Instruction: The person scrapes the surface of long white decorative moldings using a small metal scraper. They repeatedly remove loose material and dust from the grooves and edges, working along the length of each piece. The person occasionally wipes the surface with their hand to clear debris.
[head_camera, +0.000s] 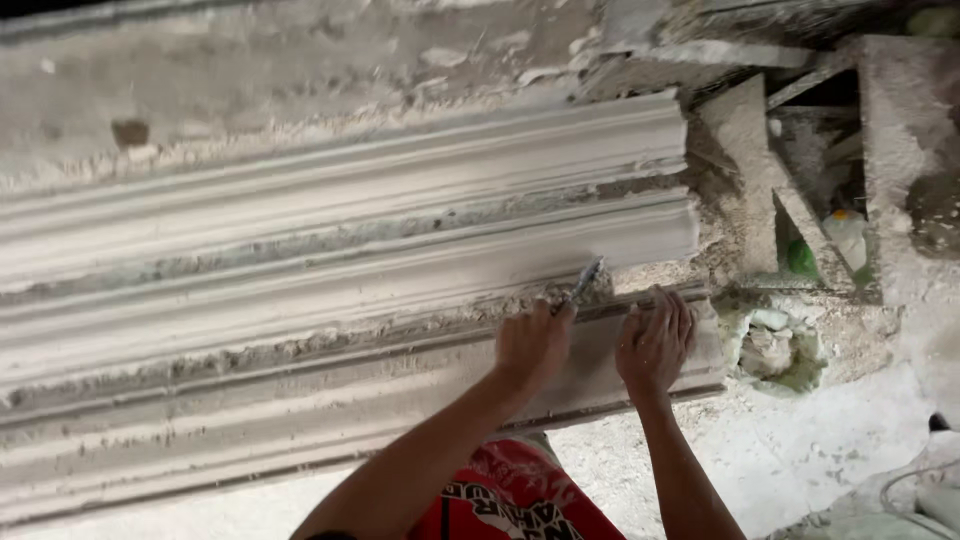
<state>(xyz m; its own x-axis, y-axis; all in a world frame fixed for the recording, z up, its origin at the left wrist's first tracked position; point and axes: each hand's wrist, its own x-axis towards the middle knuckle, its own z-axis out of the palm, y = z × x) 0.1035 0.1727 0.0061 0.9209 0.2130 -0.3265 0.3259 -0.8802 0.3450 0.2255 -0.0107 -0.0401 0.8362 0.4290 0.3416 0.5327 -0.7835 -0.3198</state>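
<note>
Left hand (533, 345) closed in a fist round a small tool (584, 280), looks like a narrow metal blade or scraper with a bluish tint, hard to tell exactly which. Tip poking up and to the right out of the fist, touching the rough seam between two ridges of the long white plaster moulding (350, 250). Right hand (655, 342) just beside it, open and flat, fingers spread and pressed against the lower band of the same moulding, holding nothing.

Key bit for the geometry: moulding running long-ways from far left to right across the view, slightly tilted, ending just above and right of both hands. Tool angled across that long axis, not along it. Left hand the nearer one to the seam, right hand nearer to the cut end of the moulding.

Further out: crusty plaster-caked wall (300, 60) above, crumbly rubble (780, 350) right of the moulding's end, a green bottle-ish thing (800, 258) tucked in a gap behind, dusty white floor (780, 450) below. Red printed shorts (510, 495) at the bottom edge between the forearms.
</note>
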